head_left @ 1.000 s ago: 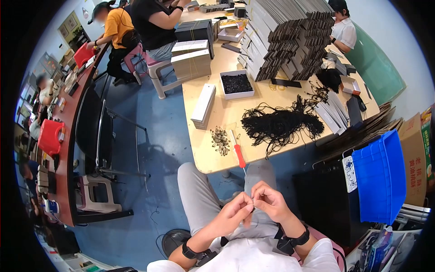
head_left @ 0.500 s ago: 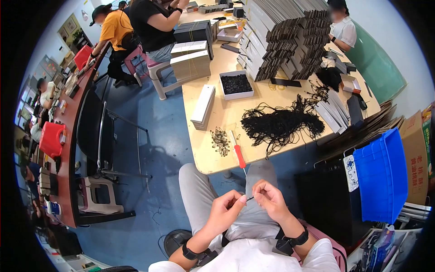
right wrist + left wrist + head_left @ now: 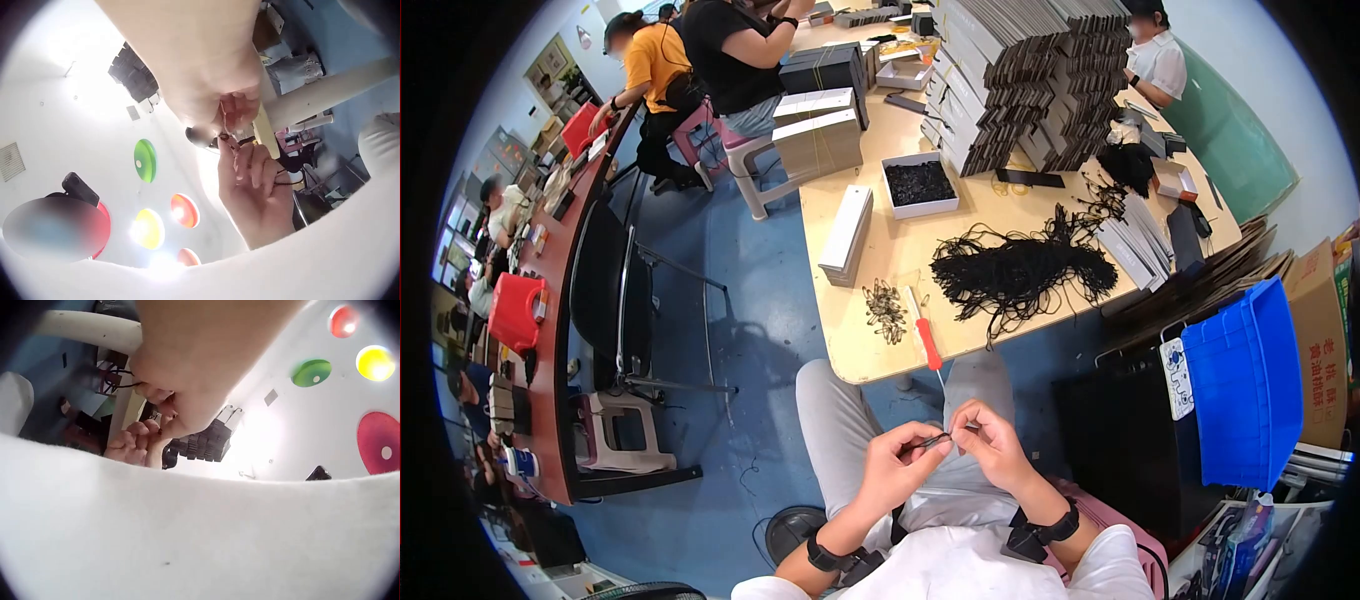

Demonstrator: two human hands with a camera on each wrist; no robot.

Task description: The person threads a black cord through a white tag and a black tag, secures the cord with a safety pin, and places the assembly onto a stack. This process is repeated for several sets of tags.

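Note:
Above the lap in the head view, the left hand [image 3: 898, 468] pinches a thin black cord [image 3: 928, 440] between thumb and fingers. Close against its fingertips, the right hand [image 3: 992, 447] pinches the cord's end; a small piece there is too small to make out. A dark loop of cord [image 3: 289, 178] comes out of the left hand in the right wrist view. On the table edge beyond the hands are a pile of small metal clips [image 3: 885, 311], a red-handled screwdriver [image 3: 927, 343] and a large bundle of black cords [image 3: 1020, 262].
The table [image 3: 850, 350] also bears a white box of small black pieces [image 3: 921, 187], a stack of white strips [image 3: 847, 232] and tall stacks of cards [image 3: 1000, 90]. A blue bin [image 3: 1243, 385] stands at the right, a black chair [image 3: 607, 285] at the left. Several people are around.
The hands have come together again after parting slightly, and more of the dark cord shows at the left fingers. The screwdriver and cord bundle have stayed put.

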